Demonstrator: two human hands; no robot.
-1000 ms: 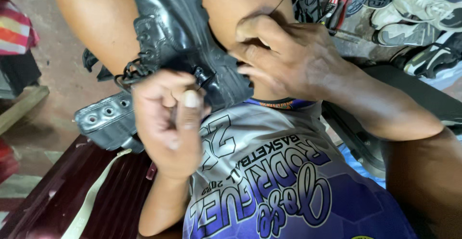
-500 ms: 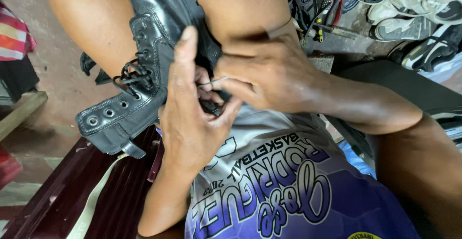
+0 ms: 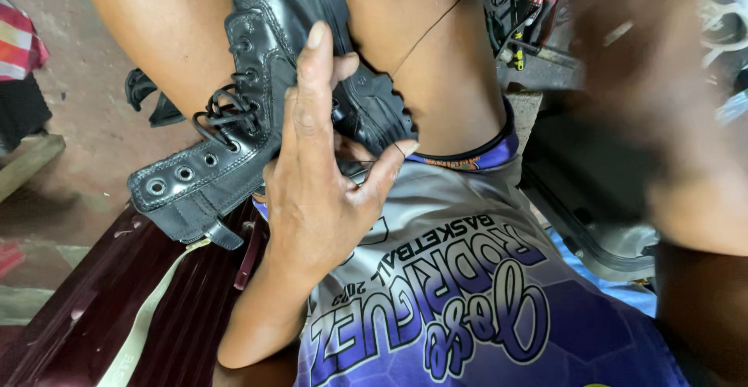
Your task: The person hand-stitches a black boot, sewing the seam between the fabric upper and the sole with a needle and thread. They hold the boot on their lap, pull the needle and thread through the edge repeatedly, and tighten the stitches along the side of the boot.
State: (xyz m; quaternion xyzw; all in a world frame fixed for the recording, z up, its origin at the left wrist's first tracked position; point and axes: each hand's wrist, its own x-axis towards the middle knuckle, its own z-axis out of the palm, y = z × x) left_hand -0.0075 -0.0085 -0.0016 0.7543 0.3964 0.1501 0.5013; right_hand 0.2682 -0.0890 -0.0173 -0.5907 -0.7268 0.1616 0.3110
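Note:
A black leather lace-up boot (image 3: 249, 114) lies clamped between my bare knees, its eyelet flap hanging toward the left. My left hand (image 3: 319, 184) presses on the boot's side, index finger stretched up along the leather and thumb hooked near the sole edge. A thin dark thread (image 3: 436, 33) runs taut from the boot up to the right. My right hand (image 3: 662, 91) is a blur far to the right, away from the boot, on the line of the thread. Its fingers cannot be made out.
I wear grey and purple printed shorts (image 3: 467, 301). A dark red wooden bench (image 3: 86, 317) is under me at lower left. Pliers and other tools (image 3: 530, 13) lie at top centre. Black leather scraps (image 3: 148, 99) sit on the concrete floor.
My right hand has left the boot and swung far out to the right, drawing the thread taut. The left hand stays on the boot with its fingers spread wider.

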